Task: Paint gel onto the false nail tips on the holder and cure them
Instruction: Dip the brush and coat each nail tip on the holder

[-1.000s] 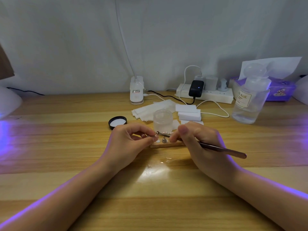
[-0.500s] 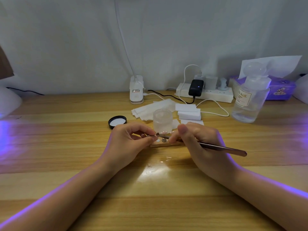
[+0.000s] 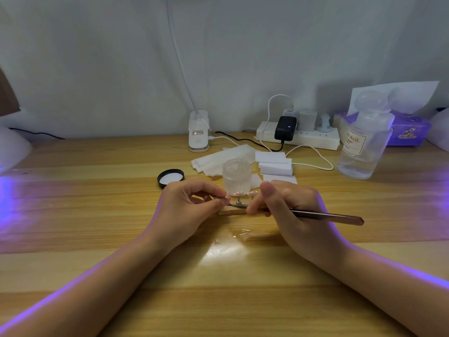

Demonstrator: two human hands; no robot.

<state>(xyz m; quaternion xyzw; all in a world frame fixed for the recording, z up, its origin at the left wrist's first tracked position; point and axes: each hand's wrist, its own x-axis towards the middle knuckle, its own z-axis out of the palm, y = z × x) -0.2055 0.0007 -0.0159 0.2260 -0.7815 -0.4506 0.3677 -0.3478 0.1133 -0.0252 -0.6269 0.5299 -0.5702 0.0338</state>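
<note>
A wooden holder [image 3: 230,211] lies flat on the desk, its small pegs bearing pinkish nail tips [image 3: 239,192].

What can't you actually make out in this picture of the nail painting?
All in the head view:
- Brush tip: hidden behind the left hand fingers.
- Nail tips: too small to tell if gel is on them.
- Wooden holder: mostly covered by both hands, the right hand over its right end.
- Bottle label: small print blurred.
- White lamp at left: cut by the edge.
</note>
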